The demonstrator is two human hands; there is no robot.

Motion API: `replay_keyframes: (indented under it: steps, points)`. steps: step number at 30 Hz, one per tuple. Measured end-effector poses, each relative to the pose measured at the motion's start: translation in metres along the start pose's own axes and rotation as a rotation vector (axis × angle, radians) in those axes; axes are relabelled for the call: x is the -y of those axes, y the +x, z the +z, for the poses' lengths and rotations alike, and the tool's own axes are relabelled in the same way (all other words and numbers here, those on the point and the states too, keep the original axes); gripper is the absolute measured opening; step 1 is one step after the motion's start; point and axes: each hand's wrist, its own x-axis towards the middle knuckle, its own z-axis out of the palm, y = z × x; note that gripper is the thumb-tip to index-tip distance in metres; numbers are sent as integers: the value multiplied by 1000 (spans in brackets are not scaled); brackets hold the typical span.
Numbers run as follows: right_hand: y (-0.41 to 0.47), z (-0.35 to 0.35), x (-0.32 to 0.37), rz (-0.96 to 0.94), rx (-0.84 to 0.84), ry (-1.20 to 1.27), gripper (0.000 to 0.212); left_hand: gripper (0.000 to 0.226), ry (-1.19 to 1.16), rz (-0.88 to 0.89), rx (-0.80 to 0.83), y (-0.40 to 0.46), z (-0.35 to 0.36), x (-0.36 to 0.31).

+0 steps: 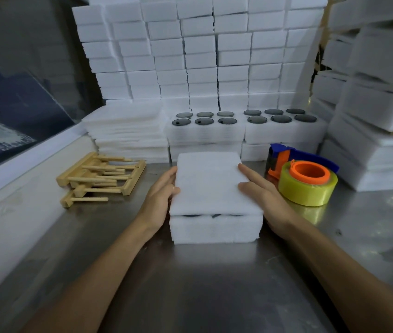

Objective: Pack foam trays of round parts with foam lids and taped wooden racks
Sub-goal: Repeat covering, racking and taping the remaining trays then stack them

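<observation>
A white foam lid [211, 183] lies on top of a foam tray [216, 229] at the middle of the steel table; dark round parts show in the gap between them. My left hand [160, 198] presses flat against the lid's left edge. My right hand [261, 191] lies against its right edge, fingers straight. Wooden racks [99, 177] lie in a loose pile at the left. A tape dispenser [303, 179] with a yellowish roll sits just right of my right hand. Two open trays of dark round parts [204, 121] [281, 117] stand behind on foam stacks.
A pile of thin foam lids [128, 131] stands at the back left. Stacked white foam blocks [202, 51] wall off the back, and more foam stacks [380, 116] rise at the right. A white ledge [22, 164] runs along the table's left side.
</observation>
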Motion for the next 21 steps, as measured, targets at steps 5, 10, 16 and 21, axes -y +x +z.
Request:
replay_keyframes:
  steps: [5,10,16,21]
  points:
    - [0,-1,-2,-20,-13,-36,51,27,1010,236,-530,1,-45,5]
    - [1,3,0,-27,-21,-62,51,36,1282,-37,-650,6,-96,13]
    - [-1,2,-2,-32,-30,-72,52,39,1463,-136,-581,18,-83,23]
    - [-2,3,-1,-32,-38,-63,52,29,1436,-172,-626,23,-87,28]
